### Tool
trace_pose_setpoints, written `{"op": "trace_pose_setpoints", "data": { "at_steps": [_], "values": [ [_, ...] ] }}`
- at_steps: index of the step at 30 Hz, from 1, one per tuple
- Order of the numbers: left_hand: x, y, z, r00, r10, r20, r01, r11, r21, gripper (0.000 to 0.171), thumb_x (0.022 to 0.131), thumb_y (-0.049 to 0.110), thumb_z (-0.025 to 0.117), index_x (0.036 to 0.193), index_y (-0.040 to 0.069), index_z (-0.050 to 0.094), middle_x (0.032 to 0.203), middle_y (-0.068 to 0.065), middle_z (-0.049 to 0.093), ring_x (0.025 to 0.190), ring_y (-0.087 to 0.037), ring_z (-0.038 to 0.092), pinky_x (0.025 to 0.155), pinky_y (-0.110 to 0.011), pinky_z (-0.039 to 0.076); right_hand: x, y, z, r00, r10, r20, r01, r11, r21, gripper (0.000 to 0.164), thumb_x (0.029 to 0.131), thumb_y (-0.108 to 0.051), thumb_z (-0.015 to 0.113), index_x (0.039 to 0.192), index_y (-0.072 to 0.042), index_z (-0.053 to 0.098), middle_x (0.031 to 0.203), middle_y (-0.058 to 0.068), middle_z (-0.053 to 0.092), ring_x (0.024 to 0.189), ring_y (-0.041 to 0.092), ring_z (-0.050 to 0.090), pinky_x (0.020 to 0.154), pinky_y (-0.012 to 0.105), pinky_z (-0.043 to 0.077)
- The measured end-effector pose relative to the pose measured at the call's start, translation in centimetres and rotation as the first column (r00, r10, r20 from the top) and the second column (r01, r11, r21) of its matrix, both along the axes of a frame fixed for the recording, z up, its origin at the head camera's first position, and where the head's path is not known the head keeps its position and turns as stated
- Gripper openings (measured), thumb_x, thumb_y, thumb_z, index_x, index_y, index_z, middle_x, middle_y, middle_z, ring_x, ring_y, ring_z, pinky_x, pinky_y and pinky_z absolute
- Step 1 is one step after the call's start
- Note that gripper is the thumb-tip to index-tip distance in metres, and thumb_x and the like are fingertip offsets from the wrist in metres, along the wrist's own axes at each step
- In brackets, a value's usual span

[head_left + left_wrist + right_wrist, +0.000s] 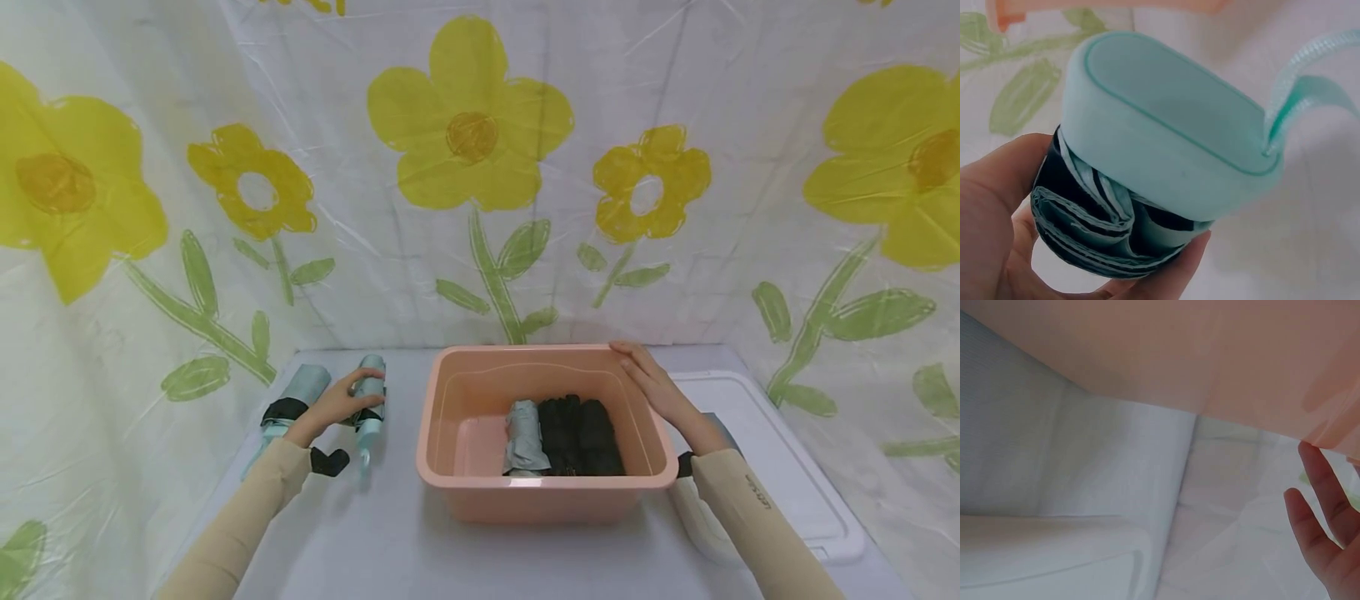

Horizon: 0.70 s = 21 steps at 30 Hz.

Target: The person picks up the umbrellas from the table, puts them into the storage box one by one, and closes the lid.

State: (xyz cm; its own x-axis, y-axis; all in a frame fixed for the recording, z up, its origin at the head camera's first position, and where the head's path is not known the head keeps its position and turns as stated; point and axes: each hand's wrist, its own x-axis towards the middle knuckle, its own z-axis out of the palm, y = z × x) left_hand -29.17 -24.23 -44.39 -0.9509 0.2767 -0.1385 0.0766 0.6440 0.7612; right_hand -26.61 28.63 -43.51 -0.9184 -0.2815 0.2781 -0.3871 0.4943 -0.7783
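Observation:
My left hand [337, 406] grips a folded compact umbrella [371, 364], pale teal, on the left of the table. Up close in the left wrist view, the umbrella's rounded teal handle end [1172, 119] carries a wrist strap [1310, 75], and its fabric is folded inside a dark band. My right hand [663, 396] touches the right rim of a pink plastic basin [547, 482]. In the right wrist view its fingers are spread, one fingertip against the basin wall. Inside the basin lie a grey-blue rolled bundle [527, 437] and black rolled bundles [600, 442], side by side.
Left of my left hand lies another pale teal folded umbrella [307, 384] with a black band. A white lid [795, 475] lies right of the basin, partly under my right forearm. Behind the table [360, 542] hangs a flower-printed curtain [360, 275].

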Motion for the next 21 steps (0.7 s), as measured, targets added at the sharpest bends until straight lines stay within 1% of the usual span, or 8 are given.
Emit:
{"op": "trace_pose_setpoints", "data": {
  "at_steps": [4,7,10,13,18,21],
  "values": [
    [0.1,0.7,0.6,0.998,0.016,0.067,-0.021,0.997,0.071,0.054,0.089,0.032,0.062,0.136,0.016,0.040,0.141,-0.030,0.030,0.113,-0.044,0.046,0.073,-0.043,0.050,0.2,-0.1,0.4,1.000,-0.005,-0.005,0.005,1.000,0.013,0.039,0.101,-0.012,0.034,0.137,0.003,0.036,0.141,0.024,0.030,0.130,0.041,0.027,0.102,0.059,0.022],
    [0.1,1.2,1.0,0.995,0.024,0.098,-0.035,0.992,0.118,0.056,0.089,0.031,0.062,0.137,0.016,0.037,0.136,-0.031,0.034,0.107,-0.038,0.052,0.069,-0.042,0.053,0.7,-0.5,1.2,1.000,0.004,-0.007,-0.004,1.000,0.013,0.038,0.101,-0.007,0.033,0.135,0.008,0.034,0.139,0.028,0.029,0.129,0.044,0.026,0.100,0.061,0.022],
    [0.2,1.6,1.5,0.993,0.030,0.113,-0.046,0.989,0.144,0.057,0.089,0.032,0.062,0.137,0.017,0.035,0.133,-0.032,0.036,0.105,-0.036,0.054,0.069,-0.044,0.054,1.5,-1.1,2.3,1.000,0.011,-0.006,-0.011,1.000,-0.010,0.037,0.099,-0.003,0.033,0.134,0.012,0.034,0.138,0.031,0.029,0.128,0.047,0.025,0.100,0.062,0.020],
    [0.5,1.9,2.1,0.992,0.028,0.121,-0.046,0.987,0.156,0.058,0.089,0.033,0.062,0.138,0.017,0.034,0.132,-0.033,0.037,0.105,-0.036,0.055,0.070,-0.045,0.054,2.1,-1.5,3.0,1.000,0.011,0.006,-0.011,1.000,-0.025,0.037,0.099,-0.001,0.034,0.133,0.014,0.034,0.137,0.033,0.029,0.128,0.047,0.025,0.101,0.061,0.020],
    [1.3,2.1,3.1,0.989,0.028,0.147,-0.053,0.984,0.172,0.059,0.089,0.033,0.061,0.139,0.018,0.033,0.127,-0.033,0.043,0.099,-0.032,0.059,0.072,-0.045,0.053,2.2,-1.7,3.1,1.000,0.011,0.017,-0.011,1.000,-0.012,0.038,0.099,-0.001,0.033,0.134,0.013,0.033,0.138,0.033,0.029,0.129,0.047,0.025,0.102,0.060,0.020],
    [1.7,2.2,3.8,0.989,0.022,0.145,-0.048,0.982,0.182,0.058,0.089,0.034,0.061,0.138,0.019,0.033,0.126,-0.032,0.045,0.098,-0.030,0.060,0.074,-0.045,0.053,2.1,-1.6,2.9,1.000,0.002,0.022,-0.002,1.000,-0.003,0.038,0.099,-0.002,0.033,0.134,0.012,0.033,0.138,0.032,0.029,0.129,0.047,0.025,0.102,0.061,0.020]
  ]
}}
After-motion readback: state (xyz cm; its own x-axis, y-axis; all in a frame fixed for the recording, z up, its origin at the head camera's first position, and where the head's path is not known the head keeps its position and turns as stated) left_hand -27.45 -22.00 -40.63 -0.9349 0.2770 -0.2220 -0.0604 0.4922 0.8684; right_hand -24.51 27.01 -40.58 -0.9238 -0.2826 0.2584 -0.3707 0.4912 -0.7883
